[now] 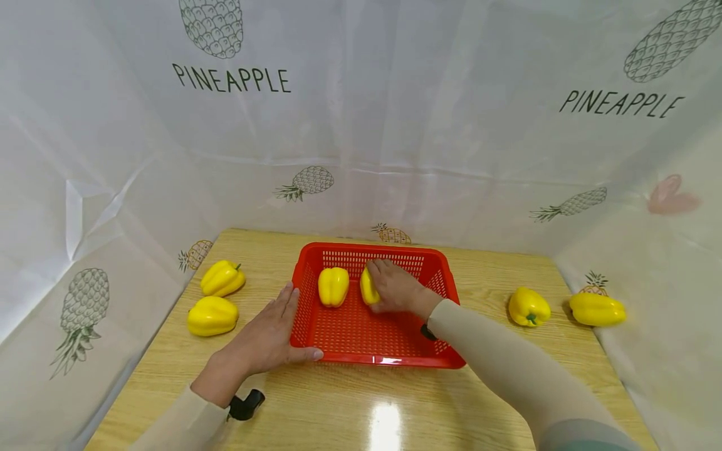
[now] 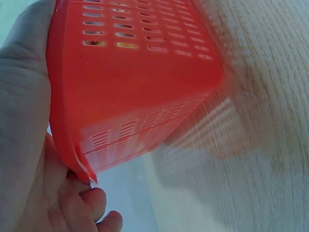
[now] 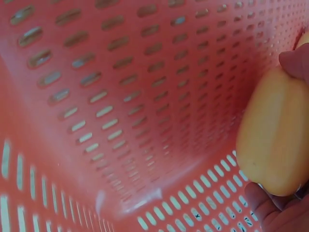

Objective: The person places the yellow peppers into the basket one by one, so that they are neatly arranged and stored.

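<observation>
Red perforated plastic forms the rectangular basket (image 1: 344, 335) in the head view, set on a wood-grained table (image 1: 333, 407) before a creased, pineapple-printed sheet (image 1: 429, 144). Inside are two glossy yellow peppers: a lobed free pepper (image 1: 333, 287) and, just beside it, the gripped pepper (image 1: 368, 287), partly hidden by the right hand (image 1: 397, 289). The left hand (image 1: 267, 335) rests on the basket's near left corner, thumb spread from fingers. Pairs of loose peppers lie on both sides outside. The left wrist view shows its thumb along the smooth rim, above slotted walls. In the right wrist view, thumb and fingertips pinch the smooth, rounded gripped pepper within the basket.
</observation>
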### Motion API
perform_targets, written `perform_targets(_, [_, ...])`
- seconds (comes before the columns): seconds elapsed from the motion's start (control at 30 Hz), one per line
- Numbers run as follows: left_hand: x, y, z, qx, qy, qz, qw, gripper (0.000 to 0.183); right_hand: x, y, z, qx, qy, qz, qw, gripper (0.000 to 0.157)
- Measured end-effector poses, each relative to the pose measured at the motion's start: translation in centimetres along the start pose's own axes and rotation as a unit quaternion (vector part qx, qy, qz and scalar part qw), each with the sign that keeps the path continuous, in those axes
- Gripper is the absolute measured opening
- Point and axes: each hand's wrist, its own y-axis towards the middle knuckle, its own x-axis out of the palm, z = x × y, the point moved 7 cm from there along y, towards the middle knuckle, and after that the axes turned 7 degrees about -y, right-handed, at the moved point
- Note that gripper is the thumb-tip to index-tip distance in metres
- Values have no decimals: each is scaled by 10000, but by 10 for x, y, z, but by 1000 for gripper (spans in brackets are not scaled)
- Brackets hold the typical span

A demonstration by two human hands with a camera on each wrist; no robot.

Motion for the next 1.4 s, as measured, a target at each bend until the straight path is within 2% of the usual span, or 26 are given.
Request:
perform_targets(0.33, [0,0,2,29,7,17,10000,140,2,0,-4,52,30,129,9999,91])
perform_targets(0.6, [-1,0,2,15,-4,25,10000,139,4,0,-8,-25,-34,231,9997,96])
perform_targets(0.9, [-1,-1,3,3,21,13,10000,139,5,1,-7,101,142,225,9996,95])
perform_targets(1.4, [0,-1,2,-11,-44,-4,10000,139,4,0,-8,79,-214,423,9988,97])
